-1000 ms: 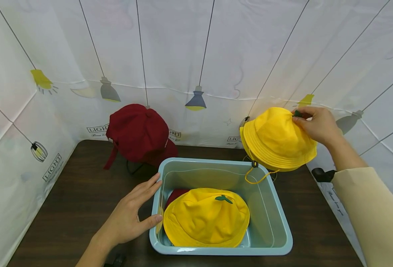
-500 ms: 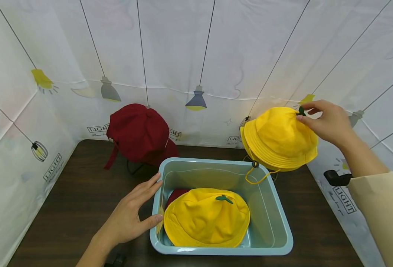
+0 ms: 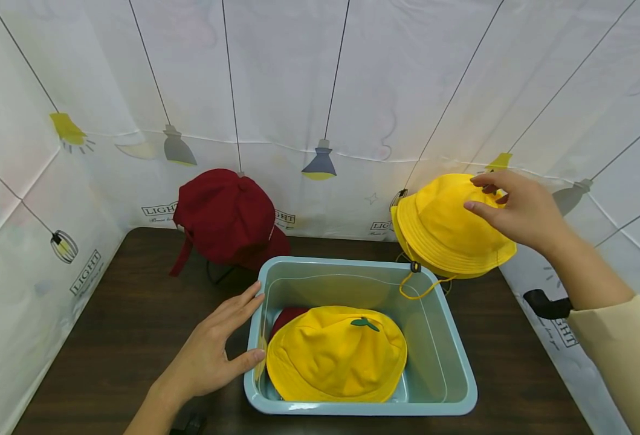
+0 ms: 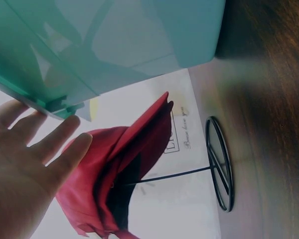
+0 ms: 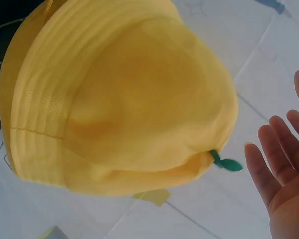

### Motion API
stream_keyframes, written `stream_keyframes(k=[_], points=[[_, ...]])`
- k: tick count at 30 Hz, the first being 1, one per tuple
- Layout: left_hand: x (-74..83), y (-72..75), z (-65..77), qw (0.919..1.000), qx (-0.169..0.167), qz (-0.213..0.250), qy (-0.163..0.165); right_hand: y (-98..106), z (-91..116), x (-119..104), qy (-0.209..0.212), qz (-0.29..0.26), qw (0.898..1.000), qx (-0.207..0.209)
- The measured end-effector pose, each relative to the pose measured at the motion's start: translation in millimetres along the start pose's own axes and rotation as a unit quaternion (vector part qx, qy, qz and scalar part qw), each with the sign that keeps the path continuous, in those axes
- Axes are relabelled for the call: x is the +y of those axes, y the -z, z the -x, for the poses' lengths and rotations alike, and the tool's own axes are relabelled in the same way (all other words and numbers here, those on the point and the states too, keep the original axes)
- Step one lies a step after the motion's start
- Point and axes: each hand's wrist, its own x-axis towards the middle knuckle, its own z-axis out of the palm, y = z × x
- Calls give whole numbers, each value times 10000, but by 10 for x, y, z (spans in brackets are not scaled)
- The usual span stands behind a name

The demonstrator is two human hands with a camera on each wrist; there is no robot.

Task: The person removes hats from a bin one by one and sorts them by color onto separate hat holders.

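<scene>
At the back right of the table, a yellow bucket hat [image 3: 445, 223] sits raised, its brim tilted. My right hand [image 3: 526, 211] is beside its crown with fingers parted, holding nothing. In the right wrist view, the fingertips [image 5: 249, 152] are apart from the hat's green leaf [image 5: 230, 164]. A second yellow hat [image 3: 336, 356] lies inside the light blue bin, partly covering something dark red [image 3: 286, 319]. My left hand [image 3: 216, 344] rests its straight fingers and thumb against the left rim of the bin [image 3: 363, 409].
A dark red cap [image 3: 224, 217] is perched on a black wire stand [image 4: 220, 164] behind the bin, to the left. A yellow cord with a black toggle [image 3: 415, 267] hangs from the right hat over the bin's back corner. White printed sheeting [image 3: 276, 72] encloses the dark table [image 3: 129, 314].
The right hand has let go of the green leaf on the yellow hat, and its fingers have spread. The left hand and the bin stay put.
</scene>
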Motion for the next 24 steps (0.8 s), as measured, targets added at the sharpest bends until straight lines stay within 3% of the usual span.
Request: stream_keyframes(k=[12,24], points=[[-11,-6,-3,10000,-34,6,47,-79,113,-399,651,89,9973,-331],[-18,-7,-3,10000,-52,-4,70,-179,200,-715,1131,-153,9906,-760]])
